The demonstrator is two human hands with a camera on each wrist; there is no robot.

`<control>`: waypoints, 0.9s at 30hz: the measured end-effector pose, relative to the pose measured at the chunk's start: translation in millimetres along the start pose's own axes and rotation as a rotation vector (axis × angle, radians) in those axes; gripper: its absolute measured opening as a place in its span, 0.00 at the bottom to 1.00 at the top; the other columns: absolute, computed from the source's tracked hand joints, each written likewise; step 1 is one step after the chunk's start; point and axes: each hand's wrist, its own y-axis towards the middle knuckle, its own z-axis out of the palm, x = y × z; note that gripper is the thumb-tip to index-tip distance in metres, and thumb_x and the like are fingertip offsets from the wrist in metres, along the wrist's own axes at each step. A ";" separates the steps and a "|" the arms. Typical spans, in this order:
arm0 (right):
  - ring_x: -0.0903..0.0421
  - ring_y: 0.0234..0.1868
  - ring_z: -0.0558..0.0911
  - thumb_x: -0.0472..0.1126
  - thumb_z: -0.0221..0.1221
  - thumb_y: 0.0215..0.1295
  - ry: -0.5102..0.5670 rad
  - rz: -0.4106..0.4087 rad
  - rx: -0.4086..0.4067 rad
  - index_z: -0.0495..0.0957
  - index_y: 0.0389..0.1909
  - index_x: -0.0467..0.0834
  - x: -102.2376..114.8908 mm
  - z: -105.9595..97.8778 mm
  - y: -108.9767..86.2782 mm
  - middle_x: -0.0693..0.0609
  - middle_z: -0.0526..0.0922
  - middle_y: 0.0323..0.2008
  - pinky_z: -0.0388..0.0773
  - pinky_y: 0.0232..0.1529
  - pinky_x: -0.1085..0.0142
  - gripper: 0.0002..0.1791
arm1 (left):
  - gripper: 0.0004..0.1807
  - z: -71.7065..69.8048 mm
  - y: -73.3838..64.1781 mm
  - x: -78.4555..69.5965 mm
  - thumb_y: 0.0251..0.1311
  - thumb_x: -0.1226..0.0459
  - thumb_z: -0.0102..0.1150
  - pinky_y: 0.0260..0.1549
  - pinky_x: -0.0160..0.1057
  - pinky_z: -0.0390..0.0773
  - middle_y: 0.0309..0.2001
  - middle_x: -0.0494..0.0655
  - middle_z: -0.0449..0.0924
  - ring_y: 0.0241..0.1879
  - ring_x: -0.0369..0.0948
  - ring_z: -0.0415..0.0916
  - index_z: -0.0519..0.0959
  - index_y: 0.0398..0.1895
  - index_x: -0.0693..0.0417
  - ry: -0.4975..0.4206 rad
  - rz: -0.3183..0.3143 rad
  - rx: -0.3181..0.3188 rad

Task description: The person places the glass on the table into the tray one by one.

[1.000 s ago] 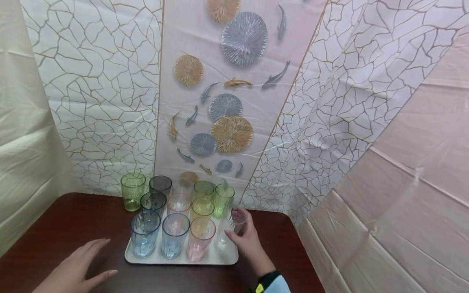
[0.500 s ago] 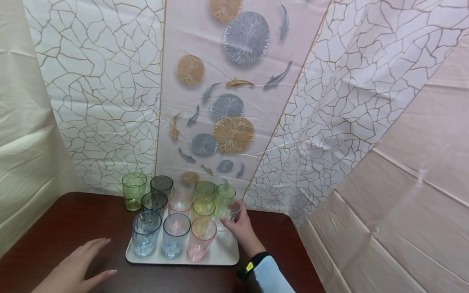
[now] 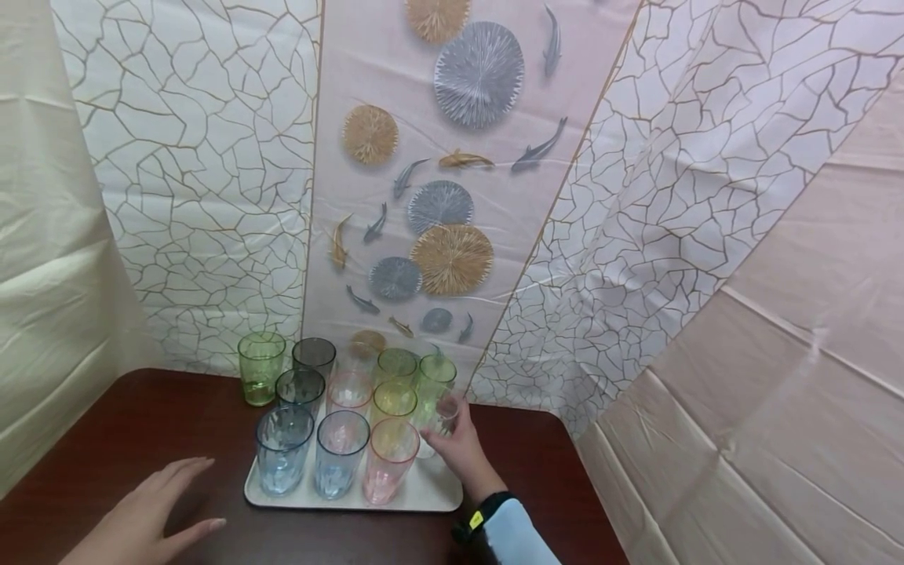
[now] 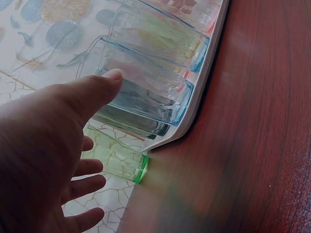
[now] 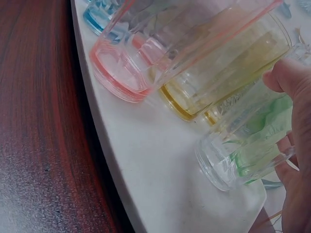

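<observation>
In the head view my right hand (image 3: 461, 451) grips a clear drinking glass (image 5: 218, 160) at the right side of the white tray (image 3: 427, 493). The right wrist view shows thumb and fingers on opposite sides of this glass, its base right at the tray surface. A green glass (image 3: 432, 383) stands just behind it, and yellow (image 5: 187, 99) and pink (image 5: 119, 80) glasses stand to its left. My left hand (image 3: 144, 510) holds nothing. Fingers spread loosely, it is left of the tray, nearest a blue glass (image 3: 281, 459).
A second blue glass (image 3: 337, 463) fills the front row's middle. Dark grey glasses (image 3: 300, 388) and more tinted ones stand behind. Off the tray, at back left, a green glass (image 3: 259, 373) sits on the dark red-brown table (image 3: 191, 424). Patterned cloth (image 3: 212, 196) hangs behind.
My right hand has carried the clear glass back along the tray, away from the front edge and closer to the green glass. The left hand has stayed in place.
</observation>
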 end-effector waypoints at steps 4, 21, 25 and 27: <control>0.45 0.67 0.72 0.41 0.73 0.61 -0.014 0.010 -0.004 0.58 0.76 0.41 0.1 1.4 -1.4 0.41 0.75 0.67 0.66 0.71 0.44 0.47 | 0.56 0.2 -0.4 0.9 0.48 0.28 0.67 0.51 0.69 0.77 0.62 0.64 0.77 0.59 0.62 0.75 0.75 0.67 0.63 -0.004 0.006 -0.012; 0.39 0.70 0.69 0.39 0.74 0.60 0.040 0.028 -0.033 0.55 0.79 0.43 6.0 -10.1 -27.3 0.36 0.69 0.70 0.65 0.73 0.42 0.50 | 0.42 -7.8 16.3 19.1 0.58 0.40 0.71 0.49 0.69 0.76 0.57 0.65 0.80 0.57 0.63 0.75 0.78 0.62 0.65 -0.131 0.028 -0.132; 0.41 0.70 0.70 0.37 0.73 0.61 0.033 0.027 -0.027 0.55 0.79 0.43 -5.9 -16.7 -34.1 0.36 0.70 0.69 0.67 0.72 0.44 0.50 | 0.33 -11.5 51.4 43.4 0.66 0.46 0.67 0.48 0.70 0.74 0.55 0.70 0.79 0.55 0.66 0.74 0.78 0.58 0.68 -0.174 -0.038 -0.225; 0.41 0.70 0.71 0.35 0.73 0.61 0.040 0.016 -0.023 0.54 0.79 0.41 -8.2 -19.5 -38.6 0.36 0.71 0.68 0.67 0.72 0.45 0.50 | 0.37 -10.4 74.1 53.6 0.69 0.43 0.63 0.48 0.71 0.73 0.58 0.73 0.75 0.56 0.68 0.71 0.76 0.60 0.70 -0.184 -0.127 -0.205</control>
